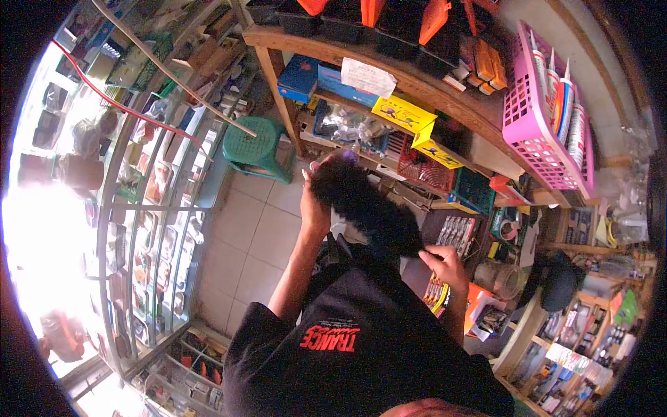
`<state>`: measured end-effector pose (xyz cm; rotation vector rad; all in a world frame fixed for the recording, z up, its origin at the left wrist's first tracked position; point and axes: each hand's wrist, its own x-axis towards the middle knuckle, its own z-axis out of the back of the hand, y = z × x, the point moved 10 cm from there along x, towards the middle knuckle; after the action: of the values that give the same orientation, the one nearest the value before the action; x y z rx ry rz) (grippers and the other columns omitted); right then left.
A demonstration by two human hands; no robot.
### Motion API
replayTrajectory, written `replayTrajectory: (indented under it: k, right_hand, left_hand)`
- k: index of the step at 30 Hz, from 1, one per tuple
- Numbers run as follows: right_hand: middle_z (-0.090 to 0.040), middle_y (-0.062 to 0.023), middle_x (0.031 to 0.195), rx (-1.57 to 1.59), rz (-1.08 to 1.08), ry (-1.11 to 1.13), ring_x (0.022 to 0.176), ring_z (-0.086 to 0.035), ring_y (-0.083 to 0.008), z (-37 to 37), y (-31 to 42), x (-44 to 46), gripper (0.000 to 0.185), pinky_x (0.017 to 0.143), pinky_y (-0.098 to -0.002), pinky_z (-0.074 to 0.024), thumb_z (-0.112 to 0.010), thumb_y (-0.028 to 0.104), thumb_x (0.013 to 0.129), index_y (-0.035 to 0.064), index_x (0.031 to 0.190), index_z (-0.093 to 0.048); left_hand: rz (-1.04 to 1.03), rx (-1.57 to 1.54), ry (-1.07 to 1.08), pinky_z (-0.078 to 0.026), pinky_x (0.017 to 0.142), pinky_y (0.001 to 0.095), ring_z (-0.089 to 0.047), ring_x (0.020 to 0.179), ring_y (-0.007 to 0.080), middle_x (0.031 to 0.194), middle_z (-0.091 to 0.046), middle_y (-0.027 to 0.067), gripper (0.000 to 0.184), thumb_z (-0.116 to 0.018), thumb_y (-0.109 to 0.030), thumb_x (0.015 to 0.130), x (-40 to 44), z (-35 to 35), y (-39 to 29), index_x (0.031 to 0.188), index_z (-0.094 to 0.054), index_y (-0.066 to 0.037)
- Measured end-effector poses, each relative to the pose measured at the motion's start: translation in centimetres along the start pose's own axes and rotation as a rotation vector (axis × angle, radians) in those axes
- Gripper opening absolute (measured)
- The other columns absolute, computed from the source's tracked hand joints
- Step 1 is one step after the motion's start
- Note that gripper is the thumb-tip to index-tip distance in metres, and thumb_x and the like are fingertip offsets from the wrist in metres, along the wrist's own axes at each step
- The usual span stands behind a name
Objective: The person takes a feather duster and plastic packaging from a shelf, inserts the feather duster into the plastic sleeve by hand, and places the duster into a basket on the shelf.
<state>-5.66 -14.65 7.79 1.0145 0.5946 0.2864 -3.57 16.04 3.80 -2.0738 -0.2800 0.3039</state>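
Note:
A black fluffy duster [375, 208] stretches slantwise in front of my chest, between both hands. My left hand [316, 198] is closed around its upper left end, with most of the fingers hidden behind the dark fluff. At the lower right end, my right hand [448, 267] pinches the fluff between thumb and fingers. My black T-shirt [375, 340] with red lettering lies just below the duster.
A green plastic stool [253, 147] stands on the tiled floor [257, 229]. Ahead, a wooden shelf [410, 73] carries boxes and a pink basket [549, 118] of sealant tubes. Glass display shelves [153, 229] line the left; goods crowd the racks [577, 340] at right.

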Motion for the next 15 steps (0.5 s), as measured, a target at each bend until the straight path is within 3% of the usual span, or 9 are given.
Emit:
replayTrajectory:
  k: [1,3,4,7,10,13,15]
  right_hand:
    - [-0.062,-0.0011,0.067,0.015,-0.028,-0.048,0.063,-0.051,-0.0059,0.3,0.3,-0.1,0.026,0.057,-0.0251,-0.0406,-0.067,0.02,0.086,-0.0052,0.093,-0.068]
    - [-0.068,-0.0098,0.079,-0.083,-0.026,0.089,0.074,-0.061,-0.0133,-0.5,-0.8,-0.1,0.028,0.068,-0.0276,-0.0463,-0.067,0.022,0.086,-0.0048,0.094,-0.068]
    - [-0.071,-0.0141,0.085,-0.132,-0.023,0.154,0.079,-0.066,-0.017,-0.9,-1.3,-0.1,0.029,0.073,-0.0288,-0.0492,-0.067,0.023,0.086,-0.0045,0.095,-0.068]
    - [-0.065,-0.0062,0.069,-0.068,-0.053,0.017,0.065,-0.056,-0.0088,0.1,-1.6,-0.3,0.025,0.059,-0.028,-0.0431,-0.067,0.018,0.086,-0.0059,0.092,-0.067]
    - [-0.071,-0.0165,0.088,-0.132,-0.107,0.114,0.082,-0.068,-0.0222,-0.4,-0.8,-0.2,0.03,0.075,-0.0307,-0.05,-0.07,0.024,0.084,-0.0047,0.092,-0.069]
    - [-0.071,-0.0148,0.087,-0.15,-0.094,0.073,0.08,-0.067,-0.0194,-0.2,-3.5,-0.4,0.029,0.074,-0.0302,-0.0494,-0.069,0.024,0.085,-0.0042,0.091,-0.069]
    - [-0.071,-0.0144,0.091,-0.083,-0.236,0.101,0.084,-0.066,-0.0176,-0.2,-2.4,-0.4,0.029,0.075,-0.0294,-0.0489,-0.067,0.024,0.086,-0.0039,0.094,-0.069]
  left_hand:
    - [0.026,-0.065,-0.032,-0.025,0.113,0.0397,-0.038,0.133,0.0245,0.144,-0.041,0.0095,0.064,-0.019,-0.051,0.1,-0.2,-0.1,-0.3,0.141,-0.038,-0.004]
    - [0.106,-0.365,-0.136,-0.025,0.113,0.0398,-0.037,0.134,0.0245,0.144,-0.041,0.0104,0.065,-0.019,-0.051,0.1,0.0,0.7,1.6,0.14,-0.039,-0.004]
    - [0.123,-0.362,-0.125,-0.025,0.113,0.0399,-0.037,0.134,0.0245,0.144,-0.041,0.0106,0.065,-0.019,-0.051,0.1,-0.1,0.6,1.6,0.14,-0.039,-0.004]
    - [0.126,-0.329,-0.053,-0.024,0.113,0.0401,-0.038,0.133,0.0245,0.144,-0.04,0.0108,0.064,-0.02,-0.051,0.1,-0.4,-0.5,0.3,0.14,-0.039,-0.003]
    - [0.116,-0.332,-0.123,-0.025,0.113,0.0404,-0.039,0.132,0.0249,0.144,-0.041,0.0108,0.064,-0.02,-0.051,0.1,-0.1,0.8,1.8,0.14,-0.04,-0.003]
    - [0.127,-0.346,-0.062,-0.025,0.113,0.0408,-0.039,0.133,0.0251,0.144,-0.04,0.0112,0.065,-0.02,-0.051,0.1,-0.4,0.2,1.3,0.141,-0.037,-0.004]
    - [0.166,-0.332,-0.181,-0.025,0.113,0.0407,-0.038,0.133,0.0247,0.144,-0.04,0.0111,0.065,-0.02,-0.052,0.1,-0.6,1.0,2.2,0.141,-0.037,-0.004]
